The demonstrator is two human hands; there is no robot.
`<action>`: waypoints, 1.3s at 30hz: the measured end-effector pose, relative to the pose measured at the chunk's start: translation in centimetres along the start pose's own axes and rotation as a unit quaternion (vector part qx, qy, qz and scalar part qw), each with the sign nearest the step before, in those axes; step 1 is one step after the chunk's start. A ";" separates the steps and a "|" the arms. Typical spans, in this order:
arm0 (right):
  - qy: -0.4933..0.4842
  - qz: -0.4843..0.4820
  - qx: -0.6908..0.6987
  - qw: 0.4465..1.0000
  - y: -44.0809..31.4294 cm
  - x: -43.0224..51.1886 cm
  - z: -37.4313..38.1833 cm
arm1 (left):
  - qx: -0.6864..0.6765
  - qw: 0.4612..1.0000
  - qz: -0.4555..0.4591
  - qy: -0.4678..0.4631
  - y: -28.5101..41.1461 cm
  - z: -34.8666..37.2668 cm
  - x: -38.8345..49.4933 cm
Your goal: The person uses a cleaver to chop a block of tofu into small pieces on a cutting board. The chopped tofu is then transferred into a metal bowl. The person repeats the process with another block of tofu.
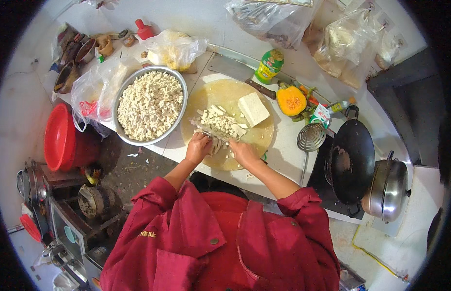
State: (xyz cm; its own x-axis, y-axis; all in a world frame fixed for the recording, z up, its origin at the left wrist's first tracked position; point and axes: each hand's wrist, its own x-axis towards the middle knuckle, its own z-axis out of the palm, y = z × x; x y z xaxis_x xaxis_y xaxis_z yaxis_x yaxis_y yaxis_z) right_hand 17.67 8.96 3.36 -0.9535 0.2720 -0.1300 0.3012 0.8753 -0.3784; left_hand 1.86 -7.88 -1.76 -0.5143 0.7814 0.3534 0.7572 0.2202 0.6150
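Note:
A round cutting board (pixel 260 143) lies on the white counter before me. My right hand (pixel 243 152) is closed around the handle of a knife (pixel 213 133), whose blade reaches left across the board to my left hand. The fingers of my left hand (pixel 199 145) are bent at the blade's far end; whether they press on the blade or on pieces beneath, I cannot tell. Chopped pale pieces, perhaps tofu (pixel 220 120), are heaped behind the blade, with more strips in front of it. A large pale block (pixel 253 109) rests at the board's right. Left of the board, a metal basin (pixel 184 84) holds many small diced pieces.
Behind the board lie a cleaver (pixel 229 68) and a green bottle (pixel 269 66). A cut pumpkin (pixel 290 100), a spiral skimmer (pixel 311 137), a black wok (pixel 352 162) and a lidded steel pot (pixel 394 191) are at right. Plastic bags (pixel 101 85) and a red basin (pixel 60 136) are at left.

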 end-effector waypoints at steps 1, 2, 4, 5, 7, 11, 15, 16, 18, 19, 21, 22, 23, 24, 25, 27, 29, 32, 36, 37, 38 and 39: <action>-0.019 0.019 -0.007 1.000 0.2 0.1 -0.1 | -0.002 1.000 -0.003 -0.009 -0.1 -0.1 -0.1; -0.021 0.021 0.003 1.000 0.5 0.2 -0.3 | -0.004 1.000 -0.007 -0.008 -0.1 -0.1 -0.2; -0.026 0.026 0.024 0.999 0.1 0.3 -2.0 | -0.007 1.000 -0.018 -0.007 0.0 -0.3 -0.4; -0.035 0.006 0.013 0.999 -0.4 0.4 -2.8 | -0.007 1.000 -0.019 -0.001 0.0 -0.4 -0.5; -0.054 -0.030 -0.009 0.998 -1.2 0.3 -4.1 | -0.010 1.000 -0.021 0.009 0.4 -0.1 -0.7; -0.030 -0.037 -0.017 0.999 0.5 0.8 -1.1 | 0.003 1.000 -0.021 -0.002 0.5 -0.2 -0.2; -0.024 -0.010 0.017 1.000 1.3 0.5 -0.3 | -0.013 0.999 -0.041 -0.006 0.8 -0.5 -0.6; -0.025 0.000 0.024 0.999 1.5 0.5 -0.2 | -0.022 0.998 -0.049 -0.013 1.1 -0.9 -0.3; -0.014 0.014 0.024 1.000 1.9 0.5 -0.3 | 0.001 0.997 -0.040 0.067 2.0 -2.3 1.2; -0.008 0.022 0.024 0.999 1.9 0.4 -0.6 | 0.012 0.994 -0.035 0.108 2.2 -2.6 2.1; -0.026 0.046 0.004 0.999 1.4 -0.4 -1.7 | -0.013 0.986 -0.076 0.149 1.1 -3.2 4.9; -0.035 0.060 -0.007 0.998 1.1 -1.0 -2.4 | -0.036 0.983 -0.094 0.154 0.9 -3.3 6.7; -0.026 0.059 -0.009 0.998 1.1 -1.6 -2.8 | -0.060 0.980 -0.111 0.157 0.7 -3.2 8.6; -0.018 0.058 -0.013 0.998 1.1 -2.4 -3.3 | -0.079 0.987 -0.090 0.110 -0.2 -2.7 10.5; -0.011 0.053 -0.014 0.998 1.1 -3.1 -3.4 | -0.094 0.991 -0.071 0.064 -1.5 -2.2 12.1; 0.016 0.076 0.031 0.996 1.5 -4.4 -2.7 | -0.139 0.986 -0.049 -0.072 -3.9 -0.3 15.5; 0.061 0.090 0.080 0.991 1.0 -5.8 -3.1 | -0.190 0.949 -0.048 -0.245 -6.4 1.7 17.7; 0.121 0.137 0.102 0.978 0.7 -7.7 -3.1 | -0.189 0.928 -0.040 -0.319 -9.6 4.2 18.8; 0.134 0.261 0.220 0.930 0.2 -8.6 -3.9 | -0.033 0.934 0.087 -0.345 -7.8 6.0 17.8; 0.152 0.271 0.236 0.921 0.1 -8.3 -3.7 | -0.016 0.938 0.074 -0.339 -7.7 5.6 17.1; 0.169 0.279 0.251 0.911 -0.1 -8.1 -3.6 | 0.001 0.941 0.060 -0.332 -7.7 5.2 16.6; 0.186 0.269 0.262 0.908 -0.2 -7.6 -3.7 | 0.019 0.945 0.045 -0.323 -7.8 4.7 16.1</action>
State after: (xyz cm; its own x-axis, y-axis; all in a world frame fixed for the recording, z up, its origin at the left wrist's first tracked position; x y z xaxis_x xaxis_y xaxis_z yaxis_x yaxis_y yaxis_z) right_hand 24.83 8.15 7.80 -0.5753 0.8053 -0.1434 0.5947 0.2914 -0.7493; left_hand -10.43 5.68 -4.16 -0.1034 0.9885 -0.1099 0.8063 0.1480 0.5727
